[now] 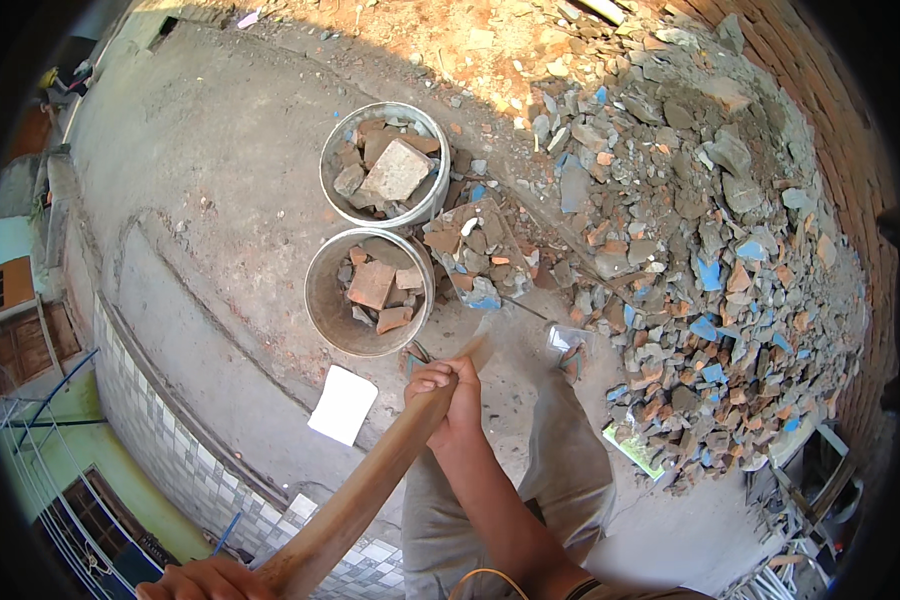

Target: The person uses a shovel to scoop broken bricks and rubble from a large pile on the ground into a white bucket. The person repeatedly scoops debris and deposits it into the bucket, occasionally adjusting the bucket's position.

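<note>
Two hands on one long wooden handle (370,490), bottom middle: right hand (448,392) wrapped tight higher up, left hand (205,580) gripping its low end. Just above, two metal buckets (367,292) of broken bricks beside rubble pile (690,250).

Single head-worn fisheye view, looking steeply down from standing height. Forearms enter from the lower edge; two buckets (370,250) sit near frame centre, a rubble pile (690,250) fills the right half, and a tiled ledge (190,460) curves along the lower left. Edges bend toward the dark rim.
</note>
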A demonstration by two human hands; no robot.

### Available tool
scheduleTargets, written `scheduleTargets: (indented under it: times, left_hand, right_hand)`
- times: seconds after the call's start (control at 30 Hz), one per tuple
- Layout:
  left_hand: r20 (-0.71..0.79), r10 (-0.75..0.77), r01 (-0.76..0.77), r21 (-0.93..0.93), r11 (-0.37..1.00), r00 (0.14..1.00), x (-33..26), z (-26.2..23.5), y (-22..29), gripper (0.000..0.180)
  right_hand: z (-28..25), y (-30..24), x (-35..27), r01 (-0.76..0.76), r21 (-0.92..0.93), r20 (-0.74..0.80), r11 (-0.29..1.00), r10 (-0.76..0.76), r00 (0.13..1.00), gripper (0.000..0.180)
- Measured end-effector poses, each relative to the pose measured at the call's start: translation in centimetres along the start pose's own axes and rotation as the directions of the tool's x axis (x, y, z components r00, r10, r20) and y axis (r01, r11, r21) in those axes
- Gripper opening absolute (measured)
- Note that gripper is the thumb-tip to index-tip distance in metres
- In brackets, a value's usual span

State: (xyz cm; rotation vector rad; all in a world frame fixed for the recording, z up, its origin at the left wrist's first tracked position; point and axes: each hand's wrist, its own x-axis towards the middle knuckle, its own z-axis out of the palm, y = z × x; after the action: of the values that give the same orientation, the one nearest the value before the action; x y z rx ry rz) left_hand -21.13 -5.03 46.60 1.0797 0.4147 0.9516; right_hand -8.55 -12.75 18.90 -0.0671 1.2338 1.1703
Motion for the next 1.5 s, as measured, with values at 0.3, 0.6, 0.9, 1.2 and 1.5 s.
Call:
scheduleTargets:
  times: [0.3,0.6,0.9,1.2,1.5]
  left_hand:
    - [-0.459,0.286,-0.392,-0.153,0.907,0.841,-12.9,-20.0,13.0,0.030]
    - [-0.439,0.065,-0.239,-0.354,0.904,0.896,-7.6,-22.9,3.2,0.026]
    - [-0.198,-0.514,0.450,-0.294,0.843,0.835,1.5,-6.8,-22.2,0.026]
    - [-0.298,-0.716,0.735,-0.065,0.675,0.631,3.7,-6.1,-40.5,0.016]
    - [0.112,-0.455,0.436,0.155,0.886,0.884,23.0,-6.2,-39.2,0.017]
  right_hand:
    - [-5.1,19.3,0.7,-0.094,-0.325,-0.316,0.941,-0.014,0.949,0.019]
    - [-3.8,9.7,1.6,0.194,-0.264,0.069,0.945,-0.182,0.981,0.020]
    - [-17.2,-15.2,6.7,0.324,0.209,-0.156,0.923,-0.295,0.943,0.016]
    - [-29.1,-24.1,14.8,0.363,0.010,-0.505,0.932,-0.308,0.806,0.015]
    - [-2.4,-23.0,35.1,0.014,0.332,-0.059,0.943,0.006,0.998,0.009]
